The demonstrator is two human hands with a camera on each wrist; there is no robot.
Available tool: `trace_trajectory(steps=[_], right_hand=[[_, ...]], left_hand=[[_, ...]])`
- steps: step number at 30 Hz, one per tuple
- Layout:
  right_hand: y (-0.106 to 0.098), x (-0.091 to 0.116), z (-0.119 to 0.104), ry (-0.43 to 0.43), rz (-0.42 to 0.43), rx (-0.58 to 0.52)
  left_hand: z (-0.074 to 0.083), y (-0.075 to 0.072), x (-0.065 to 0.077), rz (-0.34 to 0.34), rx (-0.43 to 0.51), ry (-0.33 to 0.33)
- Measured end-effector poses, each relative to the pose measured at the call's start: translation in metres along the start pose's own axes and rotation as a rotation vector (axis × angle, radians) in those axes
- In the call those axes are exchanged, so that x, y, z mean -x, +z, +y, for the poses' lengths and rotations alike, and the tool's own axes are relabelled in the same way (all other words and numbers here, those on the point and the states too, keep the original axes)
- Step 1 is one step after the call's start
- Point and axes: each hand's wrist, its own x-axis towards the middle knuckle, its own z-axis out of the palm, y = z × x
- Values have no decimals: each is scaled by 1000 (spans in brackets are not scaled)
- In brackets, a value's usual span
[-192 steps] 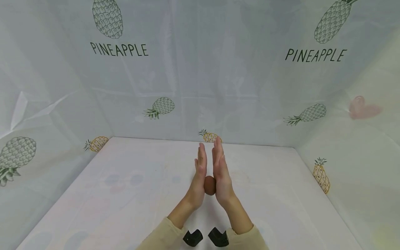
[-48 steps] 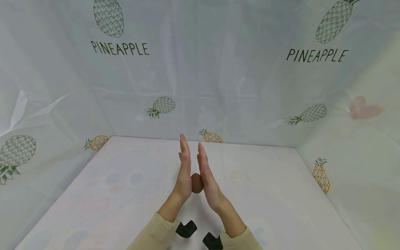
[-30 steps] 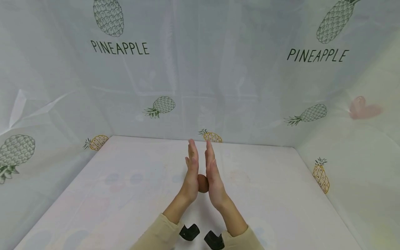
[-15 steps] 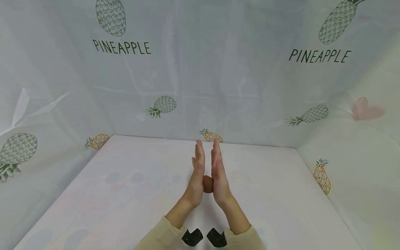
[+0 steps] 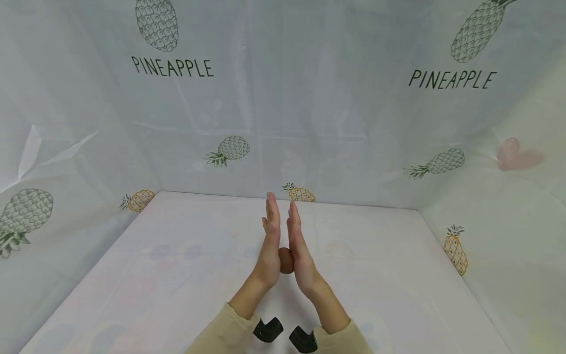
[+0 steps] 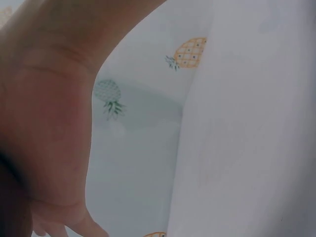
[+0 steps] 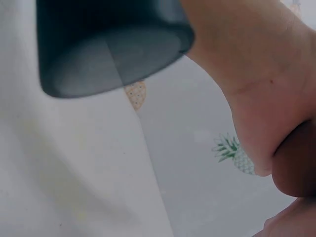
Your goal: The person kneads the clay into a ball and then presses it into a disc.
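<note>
A smooth brown ball (image 5: 286, 261), like modelling clay, sits between the two palms in the head view. My left hand (image 5: 270, 250) presses it from the left with straight fingers pointing forward. From the right, the flat palm of my right hand (image 5: 302, 255) touches it, fingers also straight. The left fingertips reach slightly farther forward than the right ones. In the right wrist view the ball (image 7: 296, 165) shows dark against the heel of the right hand (image 7: 266, 108). The left palm (image 6: 47, 128) fills the left side of the left wrist view.
Both hands are over a white table (image 5: 376, 275) with faint coloured spots. Pineapple-printed sheeting (image 5: 283, 98) stands around its back and sides. Black wrist-worn devices (image 5: 268, 330) stick out inward from the beige sleeves (image 5: 223, 332).
The palms slide back and forth against each other with the ball between them. Since half a second ago both hands and the ball have shifted left, the left fingertips forward and the right ones back.
</note>
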Motion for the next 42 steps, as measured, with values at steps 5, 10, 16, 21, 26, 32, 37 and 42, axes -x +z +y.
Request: trace_trajectory(steps=[5, 10, 16, 21, 26, 32, 37, 42], right_hand=[[4, 1, -1, -7, -21, -4], [6, 2, -3, -25, -12, 34], [6, 3, -6, -46, 20, 64], [5, 4, -9, -56, 41, 74], [1, 2, -10, -78, 53, 76], [-7, 2, -10, -92, 79, 50], [-12, 1, -11, -108, 91, 6], [-14, 0, -10, -99, 113, -20]], left_hand=[[-4, -5, -3, 30, -5, -23], [-8, -7, -3, 44, -27, -32], [-16, -7, -4, 47, -81, -33], [-22, -7, -5, 55, -112, -41], [-23, -3, -3, 43, -129, -51], [-21, 7, 1, -32, -124, -15], [-18, 12, 4, -76, -56, -25], [-11, 15, 6, -86, 35, -49]])
